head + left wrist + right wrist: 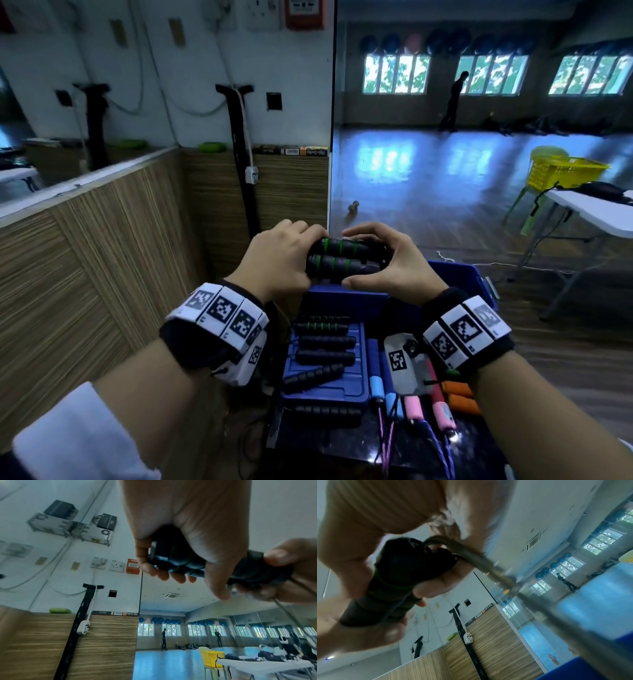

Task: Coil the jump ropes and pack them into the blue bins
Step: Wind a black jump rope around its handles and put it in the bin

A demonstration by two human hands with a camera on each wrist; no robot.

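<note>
- Both hands are raised over the blue bin [455, 274], holding a pair of black jump-rope handles with green rings [346, 257] side by side, one above the other.
- The left hand [277, 260] is wrapped round the butt ends of the handles; the right hand [394, 260] is curled round the ends the cord leaves from.
- In the right wrist view a thin cord [488, 562] loops out of the handle tops and runs away past the bin.
- Nearer the person than the bin, black handles [325, 346] lie in rows on a blue lid [356, 387].
- Right of that lid lie light blue [376, 387], pink [443, 416] and orange handles [459, 397].
</note>
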